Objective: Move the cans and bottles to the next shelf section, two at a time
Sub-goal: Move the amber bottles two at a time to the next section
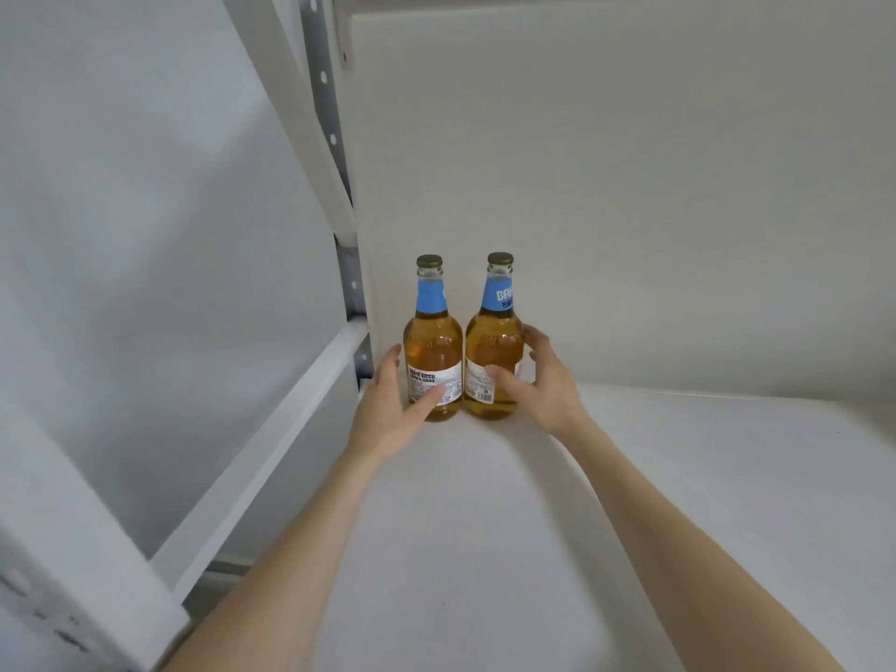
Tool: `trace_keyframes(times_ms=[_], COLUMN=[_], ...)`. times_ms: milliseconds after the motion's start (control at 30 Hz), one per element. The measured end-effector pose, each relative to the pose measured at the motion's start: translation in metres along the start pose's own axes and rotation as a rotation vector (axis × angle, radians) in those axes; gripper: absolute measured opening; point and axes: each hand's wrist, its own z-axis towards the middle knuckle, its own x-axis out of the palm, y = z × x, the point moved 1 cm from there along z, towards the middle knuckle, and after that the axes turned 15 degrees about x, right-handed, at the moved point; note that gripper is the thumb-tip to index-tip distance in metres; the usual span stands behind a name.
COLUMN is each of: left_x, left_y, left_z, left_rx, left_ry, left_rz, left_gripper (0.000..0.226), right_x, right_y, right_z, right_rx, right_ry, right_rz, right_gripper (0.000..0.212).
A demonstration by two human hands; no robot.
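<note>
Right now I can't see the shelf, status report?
Left hand and right hand open, one at each bottle. Left bottle, right bottle upright on shelf. Nothing in the way.

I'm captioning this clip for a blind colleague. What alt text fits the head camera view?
Two bare hands, left hand and right hand, open around two upright amber beer bottles, left bottle and right bottle, standing side by side at the back of a white shelf, near its left corner post.
</note>
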Motion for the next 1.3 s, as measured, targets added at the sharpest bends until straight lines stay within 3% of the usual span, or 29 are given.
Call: trace_keyframes(times_ms=[100, 333, 633, 833, 967, 1300], left_x=[0.011, 0.012, 0.004, -0.003, -0.007, -0.012], left_y=[0.004, 0.004, -0.010, -0.032, -0.047, -0.110], left_z=[0.007, 0.021, 0.008, -0.021, -0.045, -0.100], left_rx=[-0.032, -0.143, -0.179, -0.281, -0.340, -0.494], left_ry=[-0.016, -0.072, -0.088, -0.166, -0.176, -0.098], left_rz=[-0.260, -0.483, -0.444, -0.590, -0.657, -0.682], left_gripper=[0.076, 0.077, 0.068, 0.054, 0.043, 0.049], right_x=[0.004, 0.014, 0.010, -0.009, -0.028, -0.087], right_y=[0.001, -0.002, 0.004, 0.002, -0.007, -0.010], right_z=[0.013, 0.027, 0.015, -0.016, -0.043, -0.108], right_rx=[0.036, 0.089, 0.144, 0.402, 0.518, 0.639], right_ry=[0.139, 0.254, 0.219, 0.239, 0.262, 0.294], right_rz=[0.237, 0.488, 0.539, 0.730, 0.781, 0.835], right_gripper=[0.078, 0.062, 0.063, 0.043, 0.052, 0.053])
